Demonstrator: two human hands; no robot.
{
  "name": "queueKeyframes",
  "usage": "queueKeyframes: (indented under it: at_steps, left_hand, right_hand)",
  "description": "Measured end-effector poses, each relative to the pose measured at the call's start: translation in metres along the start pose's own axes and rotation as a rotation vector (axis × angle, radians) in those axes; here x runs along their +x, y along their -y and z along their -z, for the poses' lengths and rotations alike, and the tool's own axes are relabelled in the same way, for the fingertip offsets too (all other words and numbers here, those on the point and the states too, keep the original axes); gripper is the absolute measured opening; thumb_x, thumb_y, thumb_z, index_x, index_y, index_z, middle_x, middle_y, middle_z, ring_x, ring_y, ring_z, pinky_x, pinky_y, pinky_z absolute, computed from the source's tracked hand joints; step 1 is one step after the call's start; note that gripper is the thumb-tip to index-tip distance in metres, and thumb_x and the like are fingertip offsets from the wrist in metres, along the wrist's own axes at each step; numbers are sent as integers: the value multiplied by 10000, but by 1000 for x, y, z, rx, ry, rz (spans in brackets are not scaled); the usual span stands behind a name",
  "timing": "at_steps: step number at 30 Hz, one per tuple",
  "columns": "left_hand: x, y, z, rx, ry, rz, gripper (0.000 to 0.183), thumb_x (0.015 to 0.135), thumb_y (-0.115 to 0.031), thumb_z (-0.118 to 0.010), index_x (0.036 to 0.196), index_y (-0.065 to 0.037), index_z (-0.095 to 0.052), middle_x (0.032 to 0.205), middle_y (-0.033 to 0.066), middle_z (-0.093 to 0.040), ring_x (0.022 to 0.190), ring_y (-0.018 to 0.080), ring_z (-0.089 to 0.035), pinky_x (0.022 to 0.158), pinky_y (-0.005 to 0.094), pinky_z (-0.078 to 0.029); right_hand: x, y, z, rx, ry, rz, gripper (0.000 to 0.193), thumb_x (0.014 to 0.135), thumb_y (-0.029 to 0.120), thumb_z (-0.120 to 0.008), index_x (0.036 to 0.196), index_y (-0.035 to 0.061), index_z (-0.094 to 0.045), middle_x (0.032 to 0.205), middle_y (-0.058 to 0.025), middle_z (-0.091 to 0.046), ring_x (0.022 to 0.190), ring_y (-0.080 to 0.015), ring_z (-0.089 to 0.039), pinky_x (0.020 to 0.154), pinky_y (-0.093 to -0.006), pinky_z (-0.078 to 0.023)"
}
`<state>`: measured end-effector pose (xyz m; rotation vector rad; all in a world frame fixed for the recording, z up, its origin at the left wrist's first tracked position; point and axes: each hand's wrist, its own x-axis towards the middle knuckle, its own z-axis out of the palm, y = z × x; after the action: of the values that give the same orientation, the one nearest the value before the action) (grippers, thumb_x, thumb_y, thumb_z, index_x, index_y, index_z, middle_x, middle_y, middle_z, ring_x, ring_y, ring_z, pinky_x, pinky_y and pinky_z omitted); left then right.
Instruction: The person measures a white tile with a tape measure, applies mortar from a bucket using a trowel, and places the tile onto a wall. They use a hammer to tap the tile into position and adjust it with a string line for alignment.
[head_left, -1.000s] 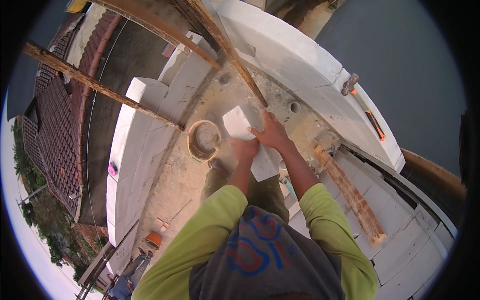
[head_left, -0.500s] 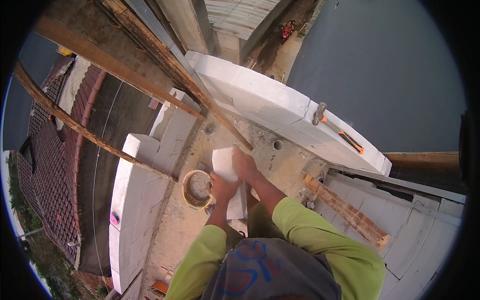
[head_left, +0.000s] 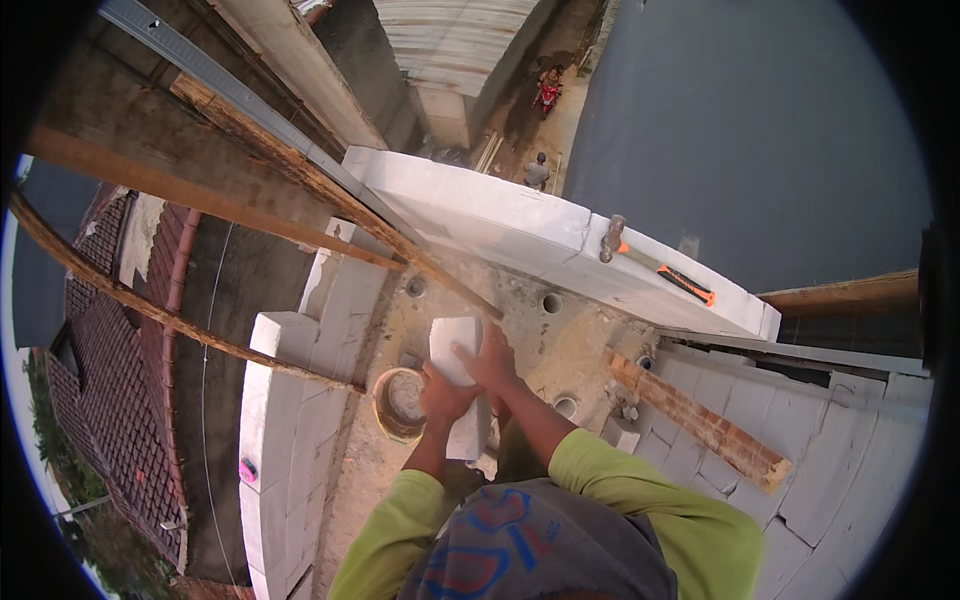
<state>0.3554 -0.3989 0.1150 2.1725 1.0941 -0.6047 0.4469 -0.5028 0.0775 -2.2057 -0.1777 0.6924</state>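
A white building block (head_left: 455, 348) is gripped between my two hands over the dusty floor. My left hand (head_left: 446, 393) is closed on its left, near side. My right hand (head_left: 490, 360) wraps the right side, its thumb lying across the white face. Below my hands another stretch of white block surface (head_left: 467, 436) shows; I cannot tell whether it is the same block. Beside my left hand stands a round bucket (head_left: 380, 412) with greyish mix inside.
A hammer (head_left: 655, 264) with an orange-and-black grip lies on the white block wall (head_left: 480, 198) ahead. Another low block wall (head_left: 262, 390) runs along the left, bearing a small pink object (head_left: 248, 470). Poles slant in from upper left. A wooden plank (head_left: 700, 420) rests at right. Pipe openings (head_left: 551, 302) dot the floor.
My view has shifted somewhat, showing more of the alley beyond the wall. The block now stands straighter in the view, and my right hand's thumb has come across its face. Both hands keep their grip.
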Motion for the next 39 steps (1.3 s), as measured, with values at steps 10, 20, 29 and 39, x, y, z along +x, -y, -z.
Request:
queueKeyframes:
  at_steps: [10, 20, 29, 39]
  left_hand:
    - [22, 17, -6, 141, 62, -241, 1256, 643, -491, -990, 1573, 7, -307, 1495, 266, -528, 1269, 477, -674, 1035, 571, -587]
    - [7, 12, 12, 164, 54, -432, 1221, 615, -419, -1006, 1553, -7, -341, 1460, 268, -549, 1251, 479, -680, 986, 583, -599]
    - [21, -12, 49, 75, 11, -338, 1193, 639, -456, -976, 1541, 22, -361, 1447, 283, -577, 1326, 456, -637, 1074, 537, -550]
    - [-4, 4, 129, 37, -60, -234, 1328, 641, -485, -943, 1641, 48, -250, 1520, 343, -548, 1335, 490, -641, 1139, 532, -520]
  right_hand:
    - [-1, -30, 39, -567, 283, 999, 590, 1069, 397, -592, 1600, 141, -587, 1732, -89, -479, 1669, -257, -318, 1354, -699, -82]
    - [-34, -30, 74, -737, 71, 1082, 669, 918, 348, -713, 1495, 16, -643, 1634, -196, -563, 1580, -315, -472, 1352, -620, -236]
    - [-111, -25, 39, -354, 174, 1176, 538, 937, 298, -697, 1383, -4, -695, 1497, -162, -666, 1511, -353, -544, 1312, -629, -322]
    - [-119, 84, 62, -493, 595, 1181, 456, 951, 244, -665, 1321, -15, -730, 1423, -219, -680, 1522, -398, -521, 1322, -656, -282]
